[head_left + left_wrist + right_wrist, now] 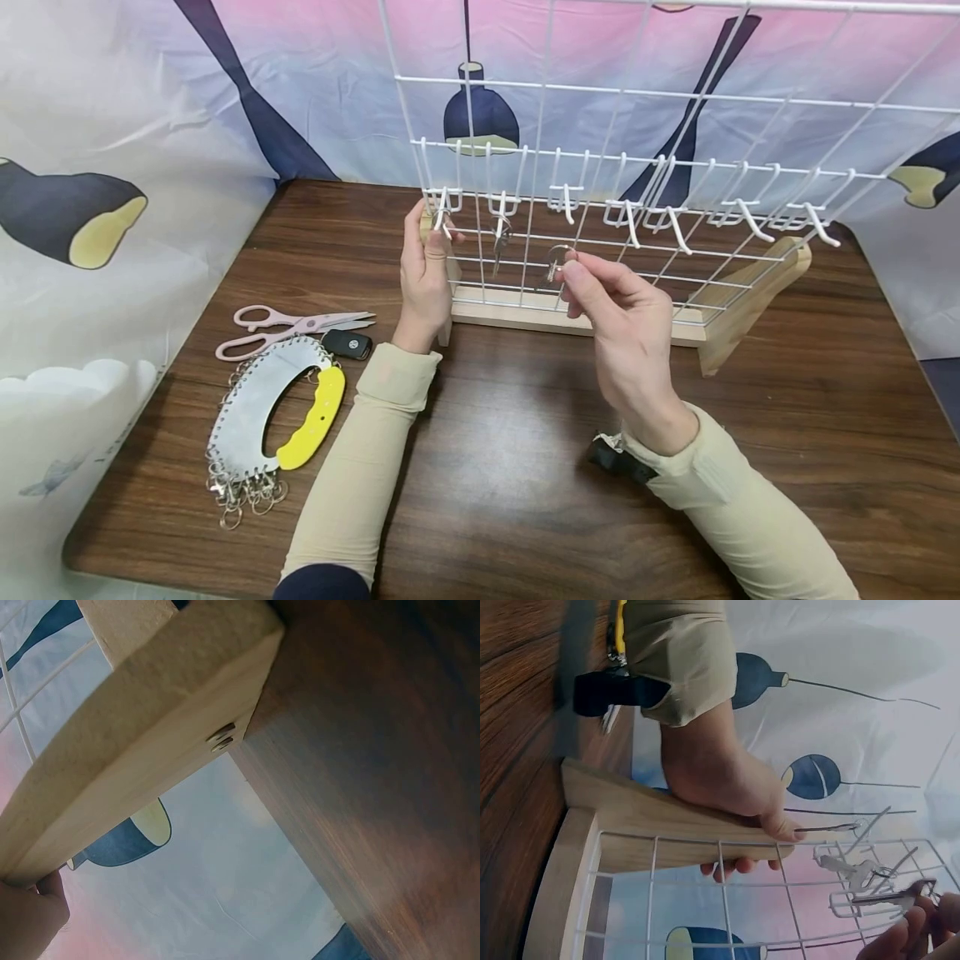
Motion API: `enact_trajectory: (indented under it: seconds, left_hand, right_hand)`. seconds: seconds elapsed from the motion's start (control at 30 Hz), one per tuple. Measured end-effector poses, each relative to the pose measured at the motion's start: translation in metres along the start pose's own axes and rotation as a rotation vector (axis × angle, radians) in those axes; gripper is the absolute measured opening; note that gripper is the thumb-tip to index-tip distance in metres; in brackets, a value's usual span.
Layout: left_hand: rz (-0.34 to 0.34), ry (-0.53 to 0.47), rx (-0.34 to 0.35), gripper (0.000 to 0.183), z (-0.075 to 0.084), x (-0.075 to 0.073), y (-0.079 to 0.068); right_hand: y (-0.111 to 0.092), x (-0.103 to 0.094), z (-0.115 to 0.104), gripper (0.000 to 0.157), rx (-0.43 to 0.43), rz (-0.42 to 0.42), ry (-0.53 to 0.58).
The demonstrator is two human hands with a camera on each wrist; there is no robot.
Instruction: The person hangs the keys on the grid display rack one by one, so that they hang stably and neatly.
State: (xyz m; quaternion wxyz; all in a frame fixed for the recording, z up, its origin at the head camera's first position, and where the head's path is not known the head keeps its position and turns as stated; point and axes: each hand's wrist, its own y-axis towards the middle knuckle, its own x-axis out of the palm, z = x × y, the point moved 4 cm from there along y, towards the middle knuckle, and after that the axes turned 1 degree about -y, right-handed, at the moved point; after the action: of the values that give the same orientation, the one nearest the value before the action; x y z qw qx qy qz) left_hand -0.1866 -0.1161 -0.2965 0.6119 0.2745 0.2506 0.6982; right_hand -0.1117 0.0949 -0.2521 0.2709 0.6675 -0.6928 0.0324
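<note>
**Brown table (510,467) hosting a busy wire rack (525,313)!**

The rack's wooden side (652,825) is getting a firm grip from the left hand (427,283)! Well apart, the right hand (633,333) is working just below the white hooks (567,208), pinching a key ring (552,268) in front of the rack, while a key (501,237) is dangling to its left!

You can read one brand sign, in the head view: the round Volkswagen emblem (354,343) on the black key fob (344,344) lying off to your left. It is pale against the dark casing, a ring with the V set over the W, and it sits a little right of the middle of the upward face. It is small in your view, so its finer lines blur. You can make out no other lettering or numbers.
</note>
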Motion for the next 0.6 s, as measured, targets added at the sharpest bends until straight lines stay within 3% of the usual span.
enact_trajectory:
  seconds: [0.2, 0.6]
  left_hand:
    - [0.001, 0.004, 0.004, 0.068, 0.0, -0.0002, -0.0002]
    - [0.004, 0.025, 0.002, 0.069, 0.0011, 0.0004, -0.0008]
  right_hand:
    - [0.0032, 0.0051, -0.0013, 0.018, 0.021, 0.027, 0.151]
    - [0.0056, 0.0095, -0.0007, 0.015, 0.074, 0.054, 0.193]
